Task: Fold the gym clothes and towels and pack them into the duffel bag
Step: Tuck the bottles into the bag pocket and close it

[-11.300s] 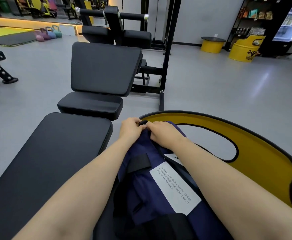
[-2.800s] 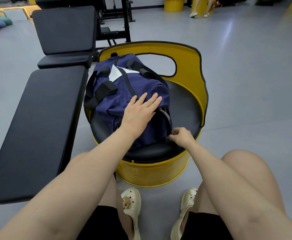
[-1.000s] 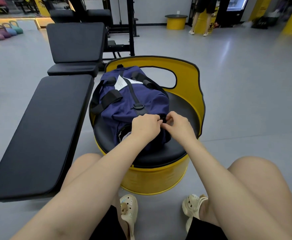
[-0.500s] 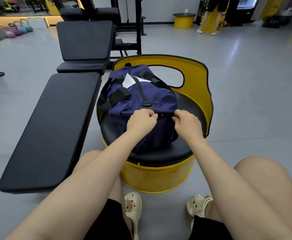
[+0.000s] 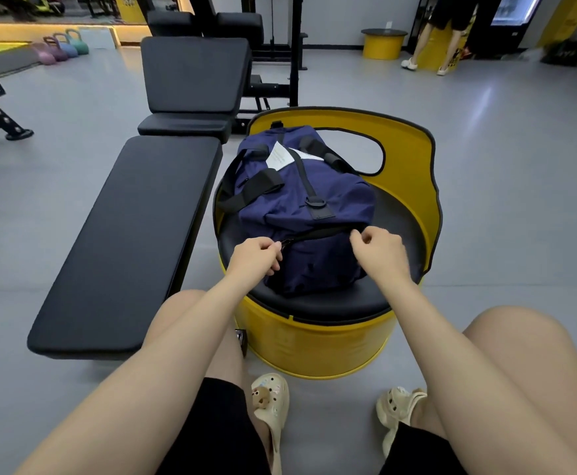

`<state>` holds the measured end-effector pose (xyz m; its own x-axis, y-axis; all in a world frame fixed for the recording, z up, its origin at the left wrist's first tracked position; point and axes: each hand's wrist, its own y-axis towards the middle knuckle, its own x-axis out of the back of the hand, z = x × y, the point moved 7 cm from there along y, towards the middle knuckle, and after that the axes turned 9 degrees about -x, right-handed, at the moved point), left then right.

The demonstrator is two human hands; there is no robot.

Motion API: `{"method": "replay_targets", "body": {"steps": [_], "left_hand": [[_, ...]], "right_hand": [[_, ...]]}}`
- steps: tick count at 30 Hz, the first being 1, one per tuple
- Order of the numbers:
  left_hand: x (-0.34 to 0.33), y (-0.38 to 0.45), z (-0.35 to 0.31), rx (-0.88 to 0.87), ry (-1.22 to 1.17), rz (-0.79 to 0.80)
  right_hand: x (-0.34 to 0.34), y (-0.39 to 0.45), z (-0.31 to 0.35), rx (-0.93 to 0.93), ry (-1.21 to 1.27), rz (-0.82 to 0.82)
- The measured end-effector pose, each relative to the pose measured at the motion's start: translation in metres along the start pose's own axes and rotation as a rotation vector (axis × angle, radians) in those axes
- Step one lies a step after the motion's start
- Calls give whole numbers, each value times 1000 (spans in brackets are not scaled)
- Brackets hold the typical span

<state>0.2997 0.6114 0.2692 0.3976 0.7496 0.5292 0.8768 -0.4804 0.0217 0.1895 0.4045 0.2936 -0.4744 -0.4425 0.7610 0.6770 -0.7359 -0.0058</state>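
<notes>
Left hand fingers pinched together on the zipper pull at the left end of the near-side zipper of the duffel bag. Right hand fingers curled in, thumb and forefinger closed at the right end of the same zipper line; cannot tell if they actually grip fabric or just touch it. Zipper runs dark across the bag's near end between the two hands and looks closed along the visible stretch.

Bag is navy with black straps and a white label on top, lying on the black cushion of a yellow barrel seat, its far end against the seat's yellow backrest. No loose clothes or towels visible around the bag.

Left of the barrel seat, just beside it: flat black bench. Beyond that, an inclined padded bench. Person's bare knees, black shorts and cream clogs sit near side of the seat. Far left of the seat: coloured kettlebells. Far right: another person's legs by a small yellow table.
</notes>
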Motion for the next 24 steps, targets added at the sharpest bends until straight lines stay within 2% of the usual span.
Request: {"method": "replay_targets", "body": {"steps": [3, 6, 9, 17, 24], "left_hand": [[-2, -1, -3, -18, -63, -15], [-4, -2, -7, -58, -72, -21], [-2, -2, -5, -58, -42, -17], [9, -1, 12, -26, 42, -2], [8, -4, 28, -5, 31, 4]], "right_hand": [[-31, -16, 19, -121, 347, 300], [-56, -26, 35, -233, 429, 438], [-69, -28, 41, -293, 509, 444], [-72, -26, 43, -309, 666, 386], [-71, -25, 41, -286, 689, 358]]}}
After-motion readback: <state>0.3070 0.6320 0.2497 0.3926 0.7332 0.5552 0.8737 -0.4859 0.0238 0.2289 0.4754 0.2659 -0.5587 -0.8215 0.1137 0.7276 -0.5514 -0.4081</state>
